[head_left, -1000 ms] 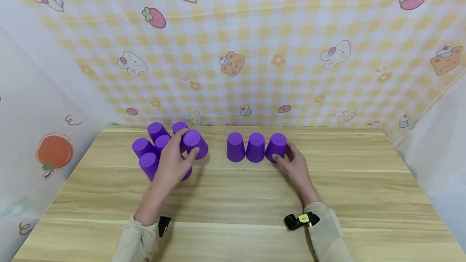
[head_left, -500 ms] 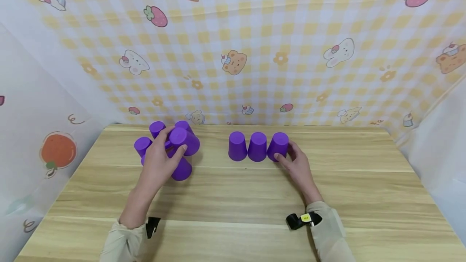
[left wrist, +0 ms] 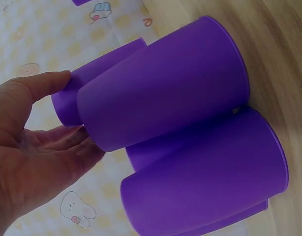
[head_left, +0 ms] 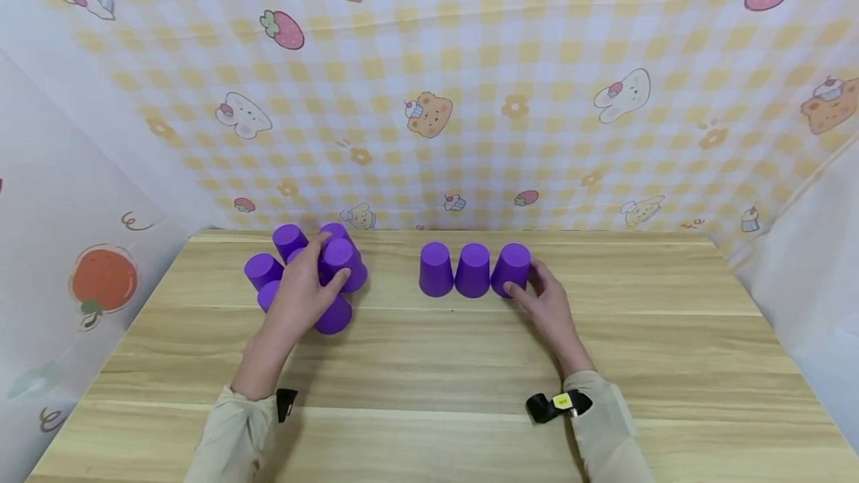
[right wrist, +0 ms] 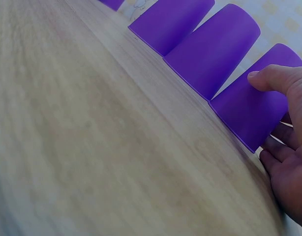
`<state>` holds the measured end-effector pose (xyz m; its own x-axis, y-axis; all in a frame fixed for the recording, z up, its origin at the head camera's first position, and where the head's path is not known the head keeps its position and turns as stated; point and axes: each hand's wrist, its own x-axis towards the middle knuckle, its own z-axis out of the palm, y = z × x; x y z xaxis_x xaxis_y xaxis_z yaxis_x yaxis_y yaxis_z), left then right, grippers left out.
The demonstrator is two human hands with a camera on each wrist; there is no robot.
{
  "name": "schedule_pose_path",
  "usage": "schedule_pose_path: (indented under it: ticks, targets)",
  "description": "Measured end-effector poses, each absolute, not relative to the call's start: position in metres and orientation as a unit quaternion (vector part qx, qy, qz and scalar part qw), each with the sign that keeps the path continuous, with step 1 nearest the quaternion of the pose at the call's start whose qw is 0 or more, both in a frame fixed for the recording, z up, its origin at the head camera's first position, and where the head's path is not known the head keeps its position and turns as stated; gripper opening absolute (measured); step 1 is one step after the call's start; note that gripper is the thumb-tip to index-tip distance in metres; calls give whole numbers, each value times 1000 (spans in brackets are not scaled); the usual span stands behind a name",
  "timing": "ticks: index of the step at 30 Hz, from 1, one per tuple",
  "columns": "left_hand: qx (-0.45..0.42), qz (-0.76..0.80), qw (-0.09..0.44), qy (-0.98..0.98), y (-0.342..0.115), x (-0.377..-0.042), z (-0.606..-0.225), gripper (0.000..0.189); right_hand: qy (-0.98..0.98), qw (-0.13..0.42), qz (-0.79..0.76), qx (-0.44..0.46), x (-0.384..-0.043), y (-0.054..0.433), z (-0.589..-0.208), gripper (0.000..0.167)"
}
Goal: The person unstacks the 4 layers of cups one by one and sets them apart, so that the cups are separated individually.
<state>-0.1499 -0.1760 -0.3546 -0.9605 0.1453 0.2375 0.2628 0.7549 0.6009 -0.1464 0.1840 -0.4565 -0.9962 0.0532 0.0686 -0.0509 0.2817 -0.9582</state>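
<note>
My left hand (head_left: 305, 289) holds an upside-down purple cup (head_left: 342, 263) at the right side of a cluster of similar cups on the left. In the left wrist view, the thumb lies on this gripped cup (left wrist: 67, 105), partly hidden behind a nearer cup (left wrist: 166, 86). On the right, my right hand (head_left: 546, 308) grips the rightmost cup (head_left: 511, 268) of a row of three upside-down purple cups. Its thumb presses the front of that cup (right wrist: 256, 105) in the right wrist view, the other fingers reaching behind. The middle cup (head_left: 473, 270) and left cup (head_left: 436, 269) stand close beside it.
The left cluster also has a back cup (head_left: 288, 241), an outer cup (head_left: 262, 270) and a front cup (head_left: 333, 315). All stand on a wooden table (head_left: 429, 371). A yellow checked cloth (head_left: 376, 65) hangs behind the table's back edge.
My left hand has moved its cup leftward to the cluster; tilted half a second ago, the cup now stands more upright. My right hand keeps its hold on the rightmost cup.
</note>
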Motion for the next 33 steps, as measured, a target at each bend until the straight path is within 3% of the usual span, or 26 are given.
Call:
schedule_pose_path:
  ticks: [18, 24, 33]
  targets:
    - [-101, -261, 22, -960, -176, -160, -364, 56, -799, 51, 599, 6, -145, 183, -452, 61]
    - [-91, -266, 26, -959, -175, -162, -368, 57, -796, 36, 604, -1, -135, 175, -423, 57]
    - [-81, -291, 27, -953, -177, -163, -372, 58, -792, 38, 610, 3, -142, 180, -439, 59]
